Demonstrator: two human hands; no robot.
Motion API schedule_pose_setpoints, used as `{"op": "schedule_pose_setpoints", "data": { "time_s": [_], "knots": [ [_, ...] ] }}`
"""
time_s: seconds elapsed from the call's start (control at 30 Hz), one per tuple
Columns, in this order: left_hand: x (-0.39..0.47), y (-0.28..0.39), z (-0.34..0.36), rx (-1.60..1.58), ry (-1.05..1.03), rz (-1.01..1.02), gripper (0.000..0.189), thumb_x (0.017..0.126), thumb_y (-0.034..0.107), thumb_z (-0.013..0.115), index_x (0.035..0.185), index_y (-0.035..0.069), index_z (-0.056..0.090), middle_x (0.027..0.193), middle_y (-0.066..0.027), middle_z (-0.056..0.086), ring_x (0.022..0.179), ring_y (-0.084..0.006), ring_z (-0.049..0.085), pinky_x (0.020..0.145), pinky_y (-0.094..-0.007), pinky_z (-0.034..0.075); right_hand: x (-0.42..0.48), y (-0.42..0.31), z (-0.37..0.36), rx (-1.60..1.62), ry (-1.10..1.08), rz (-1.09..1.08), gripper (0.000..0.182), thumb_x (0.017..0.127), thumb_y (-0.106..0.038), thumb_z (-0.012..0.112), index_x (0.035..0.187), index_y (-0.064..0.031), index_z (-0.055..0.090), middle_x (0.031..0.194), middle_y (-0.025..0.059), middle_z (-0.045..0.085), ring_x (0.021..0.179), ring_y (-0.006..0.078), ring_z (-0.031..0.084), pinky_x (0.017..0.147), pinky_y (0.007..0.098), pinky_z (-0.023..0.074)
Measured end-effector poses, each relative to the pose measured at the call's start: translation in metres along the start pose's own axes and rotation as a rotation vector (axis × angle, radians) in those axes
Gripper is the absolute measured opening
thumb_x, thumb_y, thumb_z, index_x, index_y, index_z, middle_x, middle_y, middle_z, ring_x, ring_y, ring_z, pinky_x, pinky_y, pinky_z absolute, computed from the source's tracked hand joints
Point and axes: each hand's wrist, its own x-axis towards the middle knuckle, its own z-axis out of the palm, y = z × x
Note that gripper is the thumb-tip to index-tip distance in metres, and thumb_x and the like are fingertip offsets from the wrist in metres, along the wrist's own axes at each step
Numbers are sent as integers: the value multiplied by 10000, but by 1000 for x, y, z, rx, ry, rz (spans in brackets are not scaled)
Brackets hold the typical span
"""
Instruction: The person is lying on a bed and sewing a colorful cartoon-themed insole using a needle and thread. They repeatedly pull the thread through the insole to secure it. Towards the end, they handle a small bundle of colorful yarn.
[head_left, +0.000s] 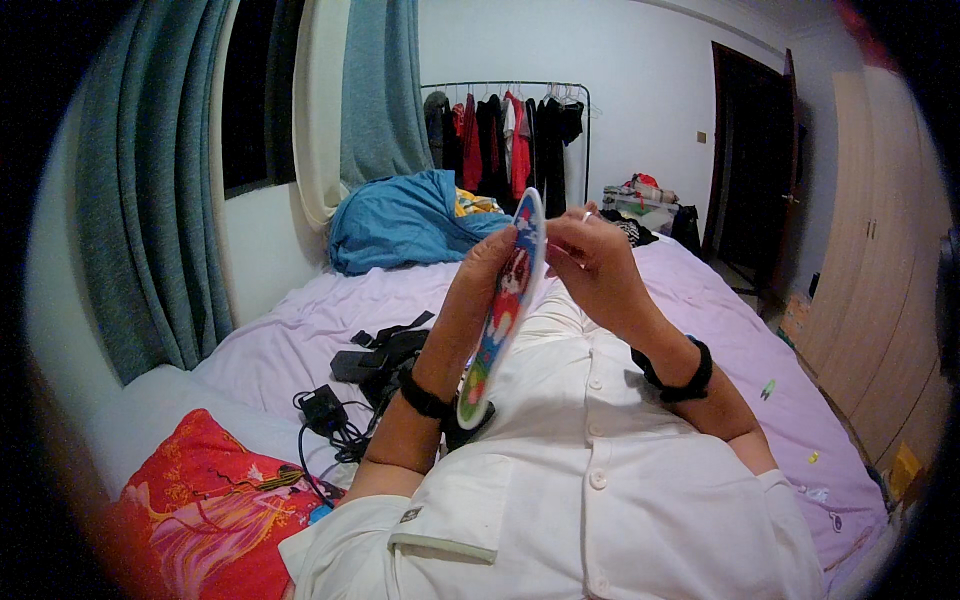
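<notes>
My left hand (491, 259) grips the upper part of a flat, elongated piece shaped like a shoe insole (504, 311), with a white rim and a colourful pattern of red, blue, green and white. The piece stands tilted above my body, nearly edge-on to the view. At its right edge, near the top, is my right hand (589, 251), its fingers bent and thumb close to the forefinger. Whether a small thing is pinched there cannot be made out. A ring shows on one right finger. Both wrists wear black bands.
A pink sheet (262, 337) covers the bed. Left of me lie a black adapter with cables (324, 411), black straps (401, 341) and a red patterned pillow (217, 510). A blue quilt (397, 221) is heaped beyond. Small items, including a green clip (767, 389), lie to the right.
</notes>
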Motion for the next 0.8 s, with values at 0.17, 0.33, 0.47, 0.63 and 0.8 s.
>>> {"op": "schedule_pose_setpoints", "data": {
  "time_s": [0.17,0.33,0.47,0.63,0.8],
  "knots": [
    [-3,2,9,301,28,170,271,915,323,492,879,74,593,779,-24,649,654,-58,618,579,-176,510,-1,16,-2,77,98,120,83,856,35,507,930,21,541,890,97,571,801,121,569,667,239,482],
    [1,-4,5,317,113,231,255,927,287,473,878,62,583,757,-27,632,636,-56,599,571,-183,497,-5,11,1,-626,216,-322,165,722,13,585,880,-17,546,883,123,561,877,312,531,801,405,412],
    [0,-5,5,367,82,268,233,931,241,452,858,51,565,731,-21,597,627,-48,563,585,-196,476,-6,12,-1,-681,46,-436,220,630,-10,610,837,-28,540,888,135,549,869,311,521,763,402,426],
    [-2,-6,6,402,46,289,227,928,233,450,855,45,553,732,-18,587,629,-45,552,582,-196,464,-4,17,2,-638,54,-399,191,653,8,599,829,-16,528,870,145,549,858,319,525,740,401,432],
    [-2,-4,10,433,71,268,220,926,223,451,848,47,558,714,-13,590,614,-40,547,565,-197,459,-6,18,-2,-319,83,-220,90,766,14,547,844,-4,505,781,163,538,732,334,545,732,390,426]
  ]
}}
